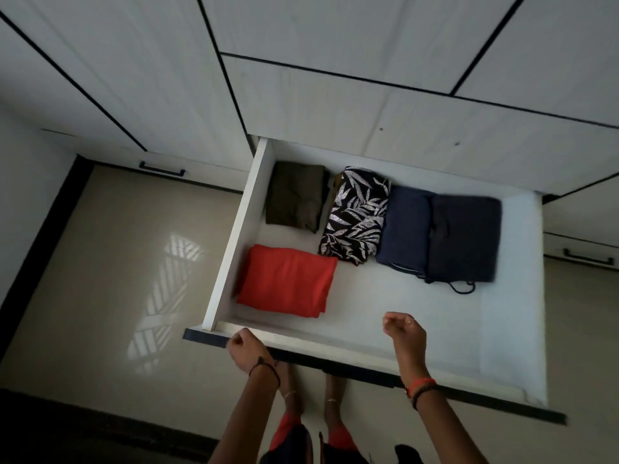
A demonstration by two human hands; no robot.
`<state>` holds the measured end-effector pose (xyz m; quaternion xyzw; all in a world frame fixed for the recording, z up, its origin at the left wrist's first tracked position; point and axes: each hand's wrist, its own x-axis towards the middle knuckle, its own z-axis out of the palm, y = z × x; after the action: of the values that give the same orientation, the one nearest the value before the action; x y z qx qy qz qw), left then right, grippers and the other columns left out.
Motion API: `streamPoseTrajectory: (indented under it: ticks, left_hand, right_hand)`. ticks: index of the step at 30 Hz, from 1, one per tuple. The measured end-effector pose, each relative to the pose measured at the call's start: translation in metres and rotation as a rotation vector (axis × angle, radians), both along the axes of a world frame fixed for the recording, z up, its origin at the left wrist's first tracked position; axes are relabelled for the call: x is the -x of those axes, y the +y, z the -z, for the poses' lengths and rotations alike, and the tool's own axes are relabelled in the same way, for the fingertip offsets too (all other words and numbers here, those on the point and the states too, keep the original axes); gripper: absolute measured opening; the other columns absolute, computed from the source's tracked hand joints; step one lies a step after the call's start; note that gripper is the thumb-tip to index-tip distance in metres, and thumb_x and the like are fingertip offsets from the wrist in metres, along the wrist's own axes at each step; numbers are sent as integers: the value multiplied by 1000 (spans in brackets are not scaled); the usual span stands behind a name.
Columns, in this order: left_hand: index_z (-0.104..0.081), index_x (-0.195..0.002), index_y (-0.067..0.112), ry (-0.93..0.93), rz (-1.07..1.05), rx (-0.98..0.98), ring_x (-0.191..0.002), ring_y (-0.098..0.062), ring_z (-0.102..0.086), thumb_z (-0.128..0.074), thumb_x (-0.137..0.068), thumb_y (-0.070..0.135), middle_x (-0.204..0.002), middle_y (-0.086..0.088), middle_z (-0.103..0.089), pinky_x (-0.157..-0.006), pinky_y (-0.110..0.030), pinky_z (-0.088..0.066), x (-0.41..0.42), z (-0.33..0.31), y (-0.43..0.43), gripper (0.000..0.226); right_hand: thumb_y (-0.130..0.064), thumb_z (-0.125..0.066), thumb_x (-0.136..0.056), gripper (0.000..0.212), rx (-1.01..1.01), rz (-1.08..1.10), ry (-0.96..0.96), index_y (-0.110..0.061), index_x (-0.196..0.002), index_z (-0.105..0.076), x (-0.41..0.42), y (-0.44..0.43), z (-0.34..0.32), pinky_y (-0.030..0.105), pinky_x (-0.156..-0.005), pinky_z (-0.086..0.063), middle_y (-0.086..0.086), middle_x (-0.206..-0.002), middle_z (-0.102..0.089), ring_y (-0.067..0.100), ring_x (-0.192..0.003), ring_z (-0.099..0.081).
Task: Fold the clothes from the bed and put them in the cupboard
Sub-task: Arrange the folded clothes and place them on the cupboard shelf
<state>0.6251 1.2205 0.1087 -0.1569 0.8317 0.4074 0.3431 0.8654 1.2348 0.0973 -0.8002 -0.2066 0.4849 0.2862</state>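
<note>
A white cupboard drawer (418, 333) stands pulled out below me. Inside lie folded clothes: a red piece (288, 279) at the front left, an olive one (296, 195) behind it, a black leaf-print one (356, 214) in the middle, and two navy ones (438, 236) side by side at the right. My left hand (243, 349) rests on the drawer's front edge near its left corner, fingers curled over it. My right hand (402, 329) hovers above the drawer's front part, fingers loosely curled, holding nothing.
White cupboard doors (301, 61) with dark seams rise behind the drawer. Other closed drawers with dark handles (162, 169) sit left and right. A glossy beige floor (117, 262) lies to the left. My bare feet (311, 390) stand under the drawer front.
</note>
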Motion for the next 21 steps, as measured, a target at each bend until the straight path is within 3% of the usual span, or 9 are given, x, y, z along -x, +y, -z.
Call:
streamPoseTrajectory:
  ticks: [2, 4, 6, 8, 10, 12, 15, 18, 21]
  left_hand:
    - [-49, -84, -1, -24, -109, 82, -75, -29, -45, -43, -91, 8, -84, -18, -48, -57, -26, -41, -9, -14, -8, 13]
    - [-51, -115, -3, -202, -199, 115, -96, -33, -52, -48, -94, 17, -109, -22, -51, -52, -22, -49, -22, -26, -14, 29]
    - [-41, -135, -1, -347, -222, 49, -117, -31, -51, -45, -98, 30, -131, -17, -49, -81, -26, -53, -32, -24, -16, 48]
    - [-40, -137, 0, -402, -176, 35, -122, -34, -50, -41, -99, 36, -138, -17, -48, -95, -39, -46, -38, -16, -17, 52]
    - [-41, -135, -1, -396, -158, 34, -122, -36, -49, -44, -99, 31, -137, -19, -49, -95, -40, -45, -40, -6, -17, 47]
    - [-40, -135, -4, -382, -126, 28, -125, -35, -47, -42, -101, 25, -138, -20, -48, -95, -38, -44, -39, -5, -19, 45]
    - [-35, -137, -5, -372, -139, 15, -127, -33, -46, -40, -101, 23, -139, -19, -47, -88, -33, -43, -40, -7, -22, 46]
    - [-29, -141, -2, -400, -162, -5, -130, -34, -43, -41, -101, 24, -143, -19, -41, -94, -37, -41, -37, -3, -19, 49]
    - [-27, -145, 5, -477, -149, -27, -135, -29, -36, -33, -103, 26, -148, -11, -36, -107, -37, -33, -34, 2, -17, 47]
  right_hand:
    - [6, -62, -80, 23, 2, 134, -52, -17, -80, -66, -14, -20, -5, 33, -81, -54, 14, -88, -69, 28, -85, -64]
    - [2, -65, -80, 18, 10, 308, -158, -16, -81, -64, -24, -36, -13, 33, -79, -53, 20, -96, -69, 31, -87, -64]
    - [2, -68, -79, 15, 56, 515, -214, -1, -93, -61, -35, -49, -13, 34, -81, -48, 23, -102, -63, 32, -90, -61]
    - [-6, -68, -83, 31, 148, 643, -219, 7, -107, -54, -46, -64, -11, 36, -88, -45, 27, -113, -57, 33, -97, -57]
    - [-28, -61, -90, 56, 324, 565, -173, 13, -125, -45, -56, -81, -10, 42, -103, -38, 32, -132, -47, 42, -119, -48]
    - [-30, -46, -99, 59, 415, 429, -148, 12, -139, -33, -57, -92, -15, 43, -107, -28, 37, -142, -32, 45, -132, -33]
    - [-21, -35, -102, 45, 502, 191, -210, 6, -138, -36, -60, -103, -9, 40, -92, -41, 33, -136, -44, 43, -124, -45]
    - [-24, -38, -100, 44, 517, 23, -361, -8, -141, -37, -64, -106, 1, 31, -98, -41, 12, -135, -54, 27, -124, -51]
    - [-30, -32, -103, 44, 490, -59, -389, -13, -143, -37, -63, -101, -14, 29, -100, -38, 8, -143, -47, 25, -128, -48]
